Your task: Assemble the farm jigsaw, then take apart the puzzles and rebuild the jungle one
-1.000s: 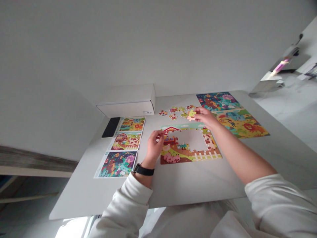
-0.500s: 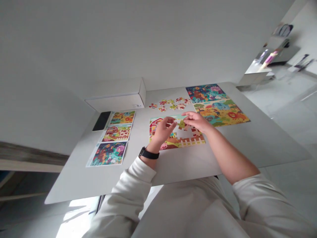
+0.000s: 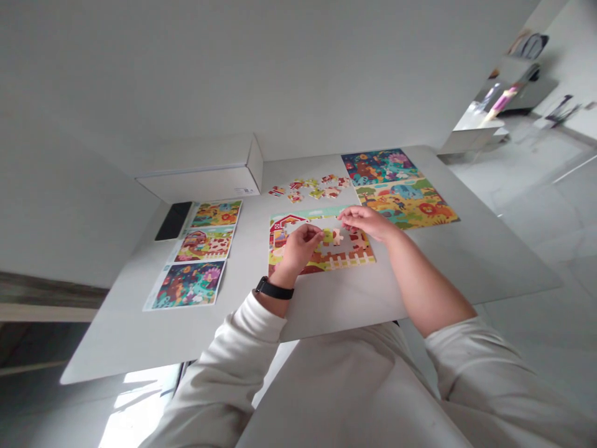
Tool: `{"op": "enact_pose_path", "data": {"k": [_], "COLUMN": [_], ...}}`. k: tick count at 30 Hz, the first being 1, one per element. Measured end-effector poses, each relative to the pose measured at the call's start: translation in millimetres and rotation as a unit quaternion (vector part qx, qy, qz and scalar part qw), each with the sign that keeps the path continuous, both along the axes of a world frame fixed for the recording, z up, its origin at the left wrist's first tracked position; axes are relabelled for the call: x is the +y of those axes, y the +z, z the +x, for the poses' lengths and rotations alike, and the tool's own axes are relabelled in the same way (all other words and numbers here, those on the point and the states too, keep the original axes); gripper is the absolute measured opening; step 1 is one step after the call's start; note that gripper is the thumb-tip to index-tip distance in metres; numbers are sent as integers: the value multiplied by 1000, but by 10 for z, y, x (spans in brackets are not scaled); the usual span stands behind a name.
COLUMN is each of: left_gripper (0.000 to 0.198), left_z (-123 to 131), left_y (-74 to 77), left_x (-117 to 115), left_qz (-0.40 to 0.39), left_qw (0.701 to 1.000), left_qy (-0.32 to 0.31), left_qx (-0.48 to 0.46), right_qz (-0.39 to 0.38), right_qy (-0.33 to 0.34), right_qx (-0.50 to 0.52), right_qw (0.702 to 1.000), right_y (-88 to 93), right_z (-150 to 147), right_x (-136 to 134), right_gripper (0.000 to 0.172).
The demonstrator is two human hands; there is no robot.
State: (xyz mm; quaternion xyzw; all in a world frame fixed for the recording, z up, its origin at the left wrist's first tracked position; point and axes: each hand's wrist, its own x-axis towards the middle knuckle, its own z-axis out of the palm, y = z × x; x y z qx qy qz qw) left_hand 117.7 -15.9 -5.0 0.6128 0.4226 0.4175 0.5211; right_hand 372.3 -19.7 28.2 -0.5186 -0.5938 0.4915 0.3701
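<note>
A partly assembled farm jigsaw puzzle (image 3: 352, 261) lies on the table in front of me, with its border joined and a gap inside. My left hand (image 3: 298, 249), with a black watch on the wrist, has its thumb and fingers pinched at a green puzzle piece (image 3: 328, 237) over the gap. Right beside that sits a pink-and-white puzzle piece (image 3: 337, 237); I cannot tell whether the two are joined. My right hand (image 3: 366, 221) hovers at the puzzle's upper right, fingers slightly apart, with nothing visible between them. Several loose puzzle pieces (image 3: 331, 192) lie behind the puzzle.
Two finished pictures (image 3: 410, 202) lie at the back right. On the left are several small printed picture cards (image 3: 189, 285) and a dark phone (image 3: 173, 221). A white box (image 3: 200, 182) stands against the wall. The table (image 3: 252, 330) has its front edge near my body.
The green piece, earlier between my two hands, is now at my left fingertips, and the pink-and-white piece shows beside it. My right hand has drawn slightly away. The camera view has shifted.
</note>
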Motion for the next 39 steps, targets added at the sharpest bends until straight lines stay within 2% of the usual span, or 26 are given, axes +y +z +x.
{"op": "enact_pose_path", "data": {"k": [8, 23, 30, 36, 39], "left_gripper": [32, 21, 18, 22, 23], "left_z": [50, 66, 47, -73, -106], "left_y": [-33, -53, -79, -16, 6], "left_x": [-53, -61, -56, 59, 104], "left_qz": [19, 47, 42, 29, 17], "left_qw": [1000, 999, 998, 997, 995], "left_qy": [-10, -5, -19, 75, 96], "left_qx": [-14, 21, 32, 3, -18], "right_qz": [-15, -32, -33, -44, -46], "right_qy": [77, 106, 99, 82, 79], "right_qx": [-14, -48, -58, -39, -39], "right_qw": [997, 993, 993, 995, 995], "right_y": [-31, -61, -5, 9, -10], "right_z": [-124, -39, -11, -5, 2], "right_x": [0, 23, -2, -15, -6], "right_gripper": [42, 46, 44, 40, 37]}}
